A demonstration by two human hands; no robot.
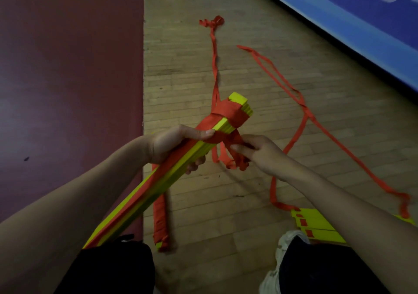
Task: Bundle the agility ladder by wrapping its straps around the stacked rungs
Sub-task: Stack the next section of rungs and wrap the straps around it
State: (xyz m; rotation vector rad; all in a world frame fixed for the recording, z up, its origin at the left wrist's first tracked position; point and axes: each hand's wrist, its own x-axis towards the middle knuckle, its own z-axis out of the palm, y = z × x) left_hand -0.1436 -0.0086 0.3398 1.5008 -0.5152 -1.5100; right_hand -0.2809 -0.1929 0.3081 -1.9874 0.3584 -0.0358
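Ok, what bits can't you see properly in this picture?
Head view only:
- Near end of the stacked rungs: hidden behind dark clothing.
- Lettering on the blue banner: blurred and cut off by the top edge.
- Loose rungs: partly covered by the right forearm.
- End of the strap: bunched inside the right hand, whose fingers hide it.

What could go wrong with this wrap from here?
1. The red wrap sits close to the end of the stacked rungs; if the right hand slackens the strap it pinches, the wrap could slide off.
2. The trailing strap ends in a tangled knot on the floor, which may snag when pulled in.
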